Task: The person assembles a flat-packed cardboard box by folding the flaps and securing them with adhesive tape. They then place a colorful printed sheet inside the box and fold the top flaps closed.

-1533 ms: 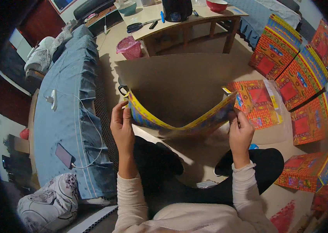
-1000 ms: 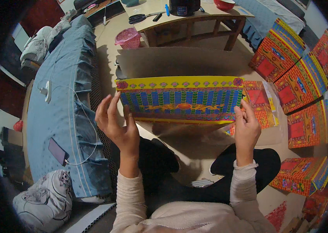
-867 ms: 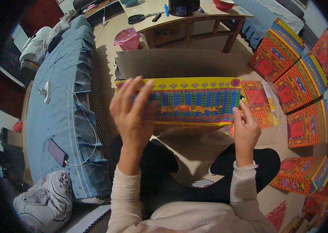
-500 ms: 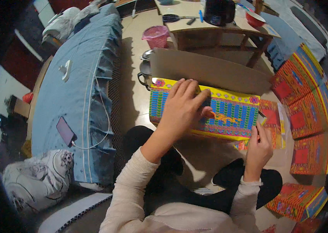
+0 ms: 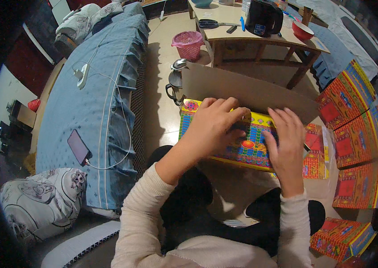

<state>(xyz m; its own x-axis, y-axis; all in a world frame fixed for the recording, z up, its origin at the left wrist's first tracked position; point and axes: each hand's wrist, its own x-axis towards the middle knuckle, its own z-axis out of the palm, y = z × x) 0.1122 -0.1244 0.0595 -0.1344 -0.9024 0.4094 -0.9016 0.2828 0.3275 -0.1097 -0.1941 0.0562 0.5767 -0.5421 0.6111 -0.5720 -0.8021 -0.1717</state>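
A brightly printed cardboard box point(image 5: 255, 154) in yellow, blue and green lies across in front of my knees. Along its far side stands a plain grey-brown cardboard panel point(image 5: 242, 87). My left hand point(image 5: 218, 127) rests over the left and middle of the printed face, its fingertips bent toward the far yellow edge and its thumb apart. My right hand point(image 5: 288, 145) lies over the right end with fingers stretched toward the panel and thumb spread. Both hands cover part of the pattern. Beside the right wrist, a thin dark stick-like end point(image 5: 306, 147) shows.
Several red-orange printed cardboard pieces point(image 5: 354, 140) stand and lie to the right. A metal pot point(image 5: 175, 82) and pink basket point(image 5: 188, 46) stand beyond the box. Farther back is a wooden table point(image 5: 260, 42). On the left, a blue-covered couch point(image 5: 95, 120) holds a charging phone point(image 5: 79, 146).
My right hand has moved from the box's near right corner up onto its top face, fingers now stretched out. The left hand stays on the box. The view has shifted slightly.
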